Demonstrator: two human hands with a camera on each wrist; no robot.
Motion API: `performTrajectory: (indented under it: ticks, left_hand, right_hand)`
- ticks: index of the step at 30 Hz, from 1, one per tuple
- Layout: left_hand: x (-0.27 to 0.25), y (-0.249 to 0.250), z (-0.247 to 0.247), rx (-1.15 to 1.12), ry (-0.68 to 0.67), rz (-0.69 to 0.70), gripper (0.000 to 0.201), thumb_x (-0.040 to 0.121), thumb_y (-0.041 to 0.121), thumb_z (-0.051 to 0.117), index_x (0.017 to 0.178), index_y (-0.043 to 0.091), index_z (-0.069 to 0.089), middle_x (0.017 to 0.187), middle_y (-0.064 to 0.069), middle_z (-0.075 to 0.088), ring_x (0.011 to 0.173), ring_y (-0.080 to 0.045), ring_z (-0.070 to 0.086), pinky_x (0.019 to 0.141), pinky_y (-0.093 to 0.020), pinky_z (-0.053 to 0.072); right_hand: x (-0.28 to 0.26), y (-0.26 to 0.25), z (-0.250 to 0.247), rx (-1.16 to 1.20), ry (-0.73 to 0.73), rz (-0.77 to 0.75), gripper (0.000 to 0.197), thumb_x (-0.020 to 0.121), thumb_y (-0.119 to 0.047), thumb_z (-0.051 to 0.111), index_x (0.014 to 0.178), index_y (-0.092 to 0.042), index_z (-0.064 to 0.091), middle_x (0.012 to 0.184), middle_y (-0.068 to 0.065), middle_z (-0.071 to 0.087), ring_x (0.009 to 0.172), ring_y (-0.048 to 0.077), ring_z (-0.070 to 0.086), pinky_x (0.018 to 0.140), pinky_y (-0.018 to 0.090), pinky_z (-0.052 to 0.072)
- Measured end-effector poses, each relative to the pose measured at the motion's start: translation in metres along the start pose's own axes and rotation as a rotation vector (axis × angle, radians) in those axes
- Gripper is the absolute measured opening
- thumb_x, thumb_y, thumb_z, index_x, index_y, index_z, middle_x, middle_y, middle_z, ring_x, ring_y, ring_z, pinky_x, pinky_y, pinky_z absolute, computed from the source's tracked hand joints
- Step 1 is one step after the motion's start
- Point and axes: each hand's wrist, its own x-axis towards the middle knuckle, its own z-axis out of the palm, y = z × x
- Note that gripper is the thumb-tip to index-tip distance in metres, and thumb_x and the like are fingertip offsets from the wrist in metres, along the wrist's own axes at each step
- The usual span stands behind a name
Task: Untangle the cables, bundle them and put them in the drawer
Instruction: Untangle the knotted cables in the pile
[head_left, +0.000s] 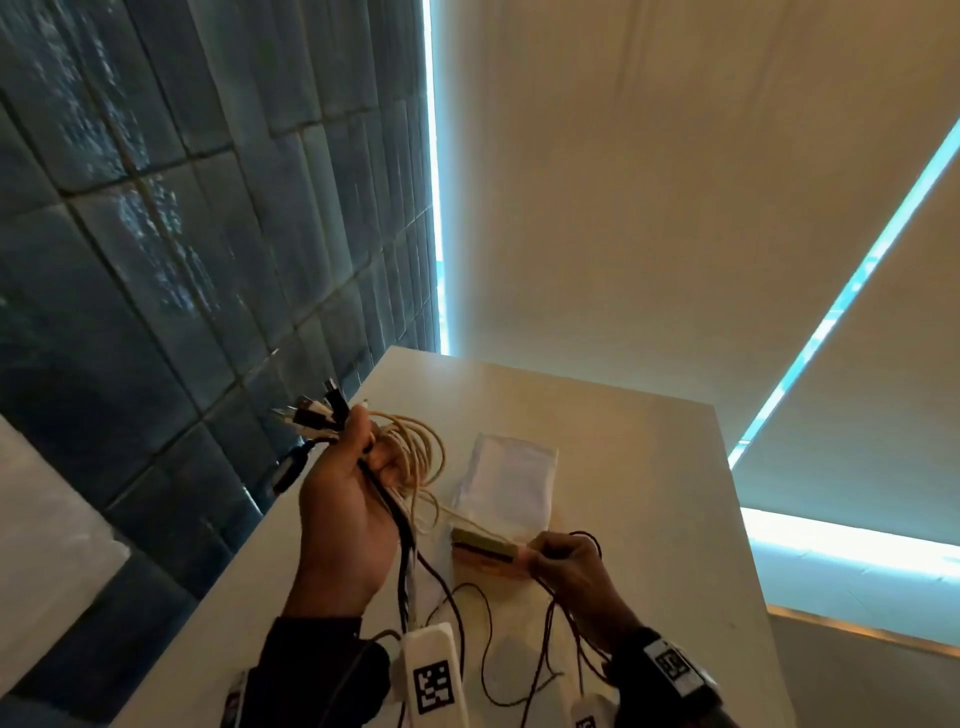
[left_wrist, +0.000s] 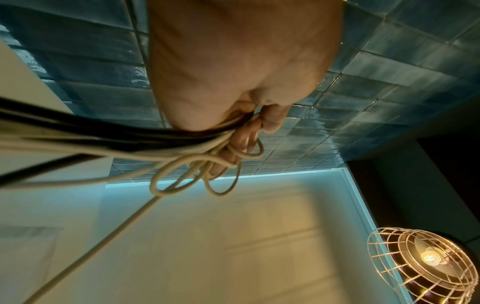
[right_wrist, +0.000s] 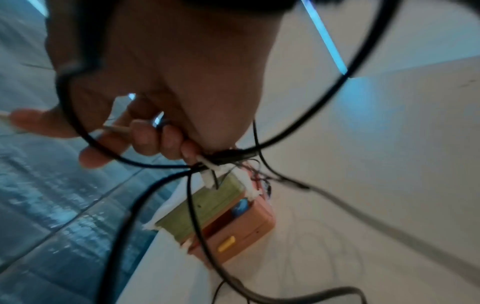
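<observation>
My left hand (head_left: 345, 488) is raised above the table's left side and grips a bunch of cables. Their black and white plugs (head_left: 314, 413) stick up past my fingers. Loops of beige cable (head_left: 418, 452) hang beside the thumb, and in the left wrist view the same beige cable (left_wrist: 205, 164) coils around my curled fingers (left_wrist: 244, 139). My right hand (head_left: 563, 564) pinches thin dark cables (head_left: 470, 623) that trail over the table. In the right wrist view my fingers (right_wrist: 166, 137) hold these dark cables (right_wrist: 226, 156) with small white connectors, right above a small orange box with a green top (right_wrist: 228, 222).
The white table (head_left: 649, 519) is narrow, its left edge running along a dark tiled wall (head_left: 156, 260). A white folded cloth (head_left: 511, 480) lies behind the small box (head_left: 485, 553). A caged lamp (left_wrist: 426, 265) glows in the left wrist view.
</observation>
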Motion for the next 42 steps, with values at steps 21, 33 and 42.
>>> performTrajectory:
  ticks: [21, 33, 42]
  left_hand:
    - [-0.008, 0.002, -0.008, 0.098, 0.11, 0.056, 0.03, 0.098, 0.03, 0.049, 0.07, 0.02, 0.049, 0.063, 0.003, 0.04, 0.055, -0.009, 0.037, 0.062, -0.024, 0.032]
    - [-0.007, 0.017, -0.015, 0.065, 0.155, 0.096, 0.033, 0.099, 0.031, 0.046, 0.067, 0.023, 0.042, 0.053, 0.01, 0.037, 0.045, -0.004, 0.035, 0.053, -0.016, 0.035]
    - [-0.004, 0.015, -0.006, 0.07, 0.123, 0.084, 0.023, 0.095, 0.028, 0.052, 0.073, 0.02, 0.049, 0.063, 0.004, 0.041, 0.056, -0.008, 0.039, 0.06, -0.021, 0.033]
  right_hand:
    - [-0.006, 0.055, -0.042, -0.774, -0.05, -0.123, 0.025, 0.077, -0.027, 0.076, 0.091, -0.024, 0.056, 0.096, -0.005, 0.054, 0.083, 0.009, 0.053, 0.073, 0.029, 0.05]
    - [-0.021, 0.071, -0.061, -0.949, 0.07, 0.025, 0.036, 0.08, -0.031, 0.076, 0.082, -0.022, 0.042, 0.077, -0.007, 0.056, 0.071, 0.016, 0.054, 0.057, 0.021, 0.038]
    - [-0.011, 0.046, -0.066, -0.982, -0.251, 0.406, 0.087, 0.069, -0.035, 0.083, 0.141, -0.018, 0.037, 0.136, 0.002, 0.039, 0.122, 0.02, 0.039, 0.104, 0.037, 0.042]
